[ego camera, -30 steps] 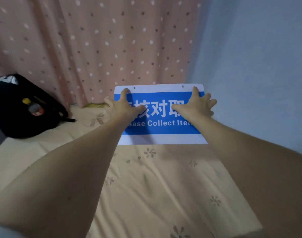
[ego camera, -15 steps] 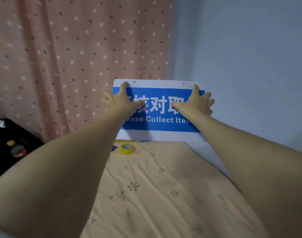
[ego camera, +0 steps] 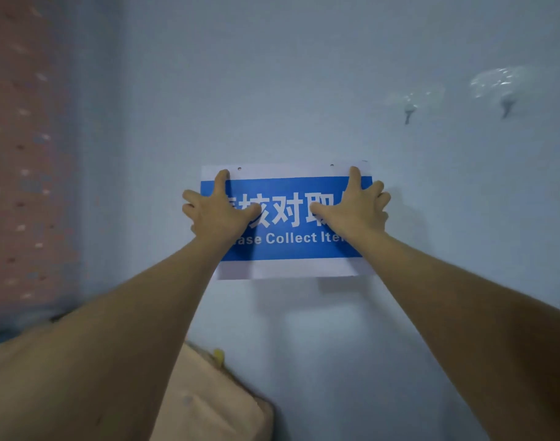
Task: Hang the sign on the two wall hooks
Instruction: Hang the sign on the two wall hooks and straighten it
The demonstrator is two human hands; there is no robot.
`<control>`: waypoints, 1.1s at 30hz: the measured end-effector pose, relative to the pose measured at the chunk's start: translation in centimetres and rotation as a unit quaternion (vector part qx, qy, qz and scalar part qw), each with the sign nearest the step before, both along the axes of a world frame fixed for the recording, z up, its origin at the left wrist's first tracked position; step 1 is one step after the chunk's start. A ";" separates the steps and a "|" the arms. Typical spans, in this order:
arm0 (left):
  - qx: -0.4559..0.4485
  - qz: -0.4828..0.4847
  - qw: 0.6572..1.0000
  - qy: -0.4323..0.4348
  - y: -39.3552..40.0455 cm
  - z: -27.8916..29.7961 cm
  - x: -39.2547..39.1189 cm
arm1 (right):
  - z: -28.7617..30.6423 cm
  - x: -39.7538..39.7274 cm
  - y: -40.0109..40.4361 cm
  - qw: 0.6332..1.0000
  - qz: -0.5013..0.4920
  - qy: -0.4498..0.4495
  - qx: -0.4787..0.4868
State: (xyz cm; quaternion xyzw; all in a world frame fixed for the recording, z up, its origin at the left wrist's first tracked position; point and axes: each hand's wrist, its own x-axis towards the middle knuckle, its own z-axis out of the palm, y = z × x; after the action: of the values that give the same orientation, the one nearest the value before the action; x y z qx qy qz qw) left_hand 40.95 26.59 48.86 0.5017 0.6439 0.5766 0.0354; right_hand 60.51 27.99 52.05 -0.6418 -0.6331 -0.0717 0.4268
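Left hand (ego camera: 219, 211) and right hand (ego camera: 355, 208) clamp the blue sign (ego camera: 288, 224) by its ends, before the wall (ego camera: 304, 74); both adhesive hooks (ego camera: 407, 111) sit up-right, unreached; hanging apparently remains undone.

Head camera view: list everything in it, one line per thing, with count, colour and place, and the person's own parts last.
sign: one, blue with white lettering and white borders, held flat against the wall at mid-frame, below and left of the hooks
holes in the sign: two seen, dark, along its top border
hooks: two, clear pads with grey prongs, on the wall at upper right, nothing on them
wall: one, pale blue-grey, fills most of the frame
curtain: one, pink with light and dark dots, left edge, blurred
bedding: one, peach, bottom centre
small yellow thing: one, at the bedding's edge, too blurred to name
left hand: grip on the sign's left end
right hand: grip on the sign's right end
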 end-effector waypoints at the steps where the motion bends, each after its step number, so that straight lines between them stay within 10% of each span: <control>1: 0.005 -0.026 1.000 -0.001 1.3 0.5 2.7 | 0.6 2.7 0.1 1.000 -0.025 -0.003 0.005; 12: 0.075 -0.212 0.974 0.016 9.7 7.4 20.7 | 6.6 19.3 0.0 0.972 -0.221 -0.003 0.078; 33: 0.105 -0.238 0.963 0.067 16.5 14.1 23.0 | 11.6 20.9 4.7 0.960 -0.254 0.026 0.113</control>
State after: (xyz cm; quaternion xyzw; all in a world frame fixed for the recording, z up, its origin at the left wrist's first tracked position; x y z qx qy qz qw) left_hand 63.96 43.08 62.97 0.6791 0.4422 0.5810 0.0756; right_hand 81.44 32.74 63.64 -0.7306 -0.4263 -0.2321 0.4802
